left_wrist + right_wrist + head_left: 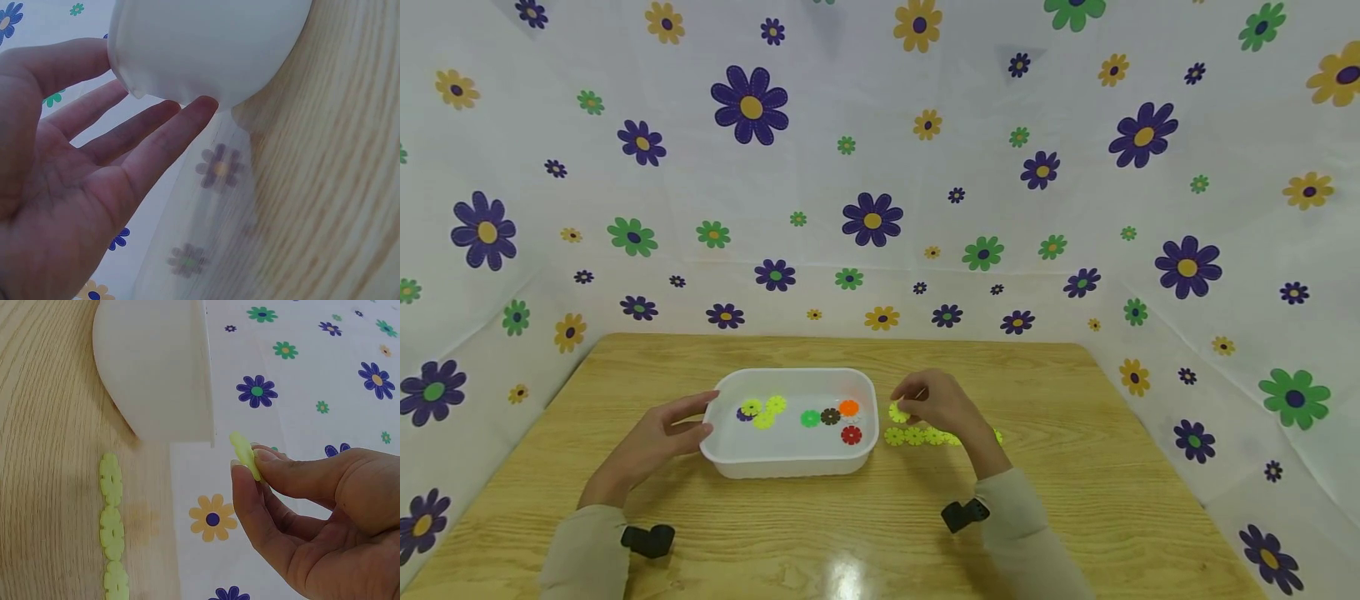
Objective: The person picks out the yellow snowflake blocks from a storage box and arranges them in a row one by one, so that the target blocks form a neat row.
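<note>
My right hand (pixel 936 402) pinches a yellow flower-shaped disc (pixel 245 455) between thumb and fingertips, edge-on in the right wrist view. Just below it in the head view, a row of similar yellow discs (pixel 913 437) lies on the table, partly hidden by the hand and forearm. My left hand (pixel 662 429) touches the left end of a white plastic tray (pixel 790 458) with fairly straight fingers (pixel 169 137). Inside the tray sit several yellow discs (pixel 763 420) and a purple one (pixel 743 414) at left, with green (pixel 810 419), brown (pixel 830 417), orange (pixel 848 407) and red (pixel 852 435) discs at right.
The wooden table (pixel 760 533) meets a white flower-printed cloth (pixel 820 183) at the back and sides. Black wrist cameras (pixel 649 541) are strapped over both sleeves. The tray's right wall stands close to the row of discs.
</note>
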Demonstrator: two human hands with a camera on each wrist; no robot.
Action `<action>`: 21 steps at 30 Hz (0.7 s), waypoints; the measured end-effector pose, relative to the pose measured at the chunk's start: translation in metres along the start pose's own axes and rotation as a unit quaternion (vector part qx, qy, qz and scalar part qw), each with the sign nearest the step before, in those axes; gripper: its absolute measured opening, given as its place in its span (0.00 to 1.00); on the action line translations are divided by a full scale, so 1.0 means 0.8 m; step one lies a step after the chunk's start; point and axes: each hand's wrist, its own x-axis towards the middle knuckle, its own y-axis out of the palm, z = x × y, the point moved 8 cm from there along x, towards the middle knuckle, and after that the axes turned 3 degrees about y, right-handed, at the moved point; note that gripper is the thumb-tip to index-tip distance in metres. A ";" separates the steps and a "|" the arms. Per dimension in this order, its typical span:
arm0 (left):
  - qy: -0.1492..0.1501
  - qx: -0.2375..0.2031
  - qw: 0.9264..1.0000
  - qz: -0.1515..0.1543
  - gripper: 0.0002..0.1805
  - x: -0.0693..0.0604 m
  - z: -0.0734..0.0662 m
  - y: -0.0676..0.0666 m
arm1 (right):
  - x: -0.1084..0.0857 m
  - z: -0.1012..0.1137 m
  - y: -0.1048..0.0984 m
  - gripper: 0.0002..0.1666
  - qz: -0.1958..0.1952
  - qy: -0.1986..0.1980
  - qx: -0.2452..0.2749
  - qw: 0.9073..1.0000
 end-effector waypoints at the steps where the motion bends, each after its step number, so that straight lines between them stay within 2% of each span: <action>1: 0.001 0.000 1.000 0.000 0.35 0.000 0.000 0.000 | -0.001 -0.002 -0.002 0.07 -0.001 0.001 0.000 1.000; 21: 0.002 -0.005 1.000 -0.001 0.35 -0.001 0.002 -0.001 | -0.017 -0.041 -0.040 0.08 -0.014 0.006 0.002 1.000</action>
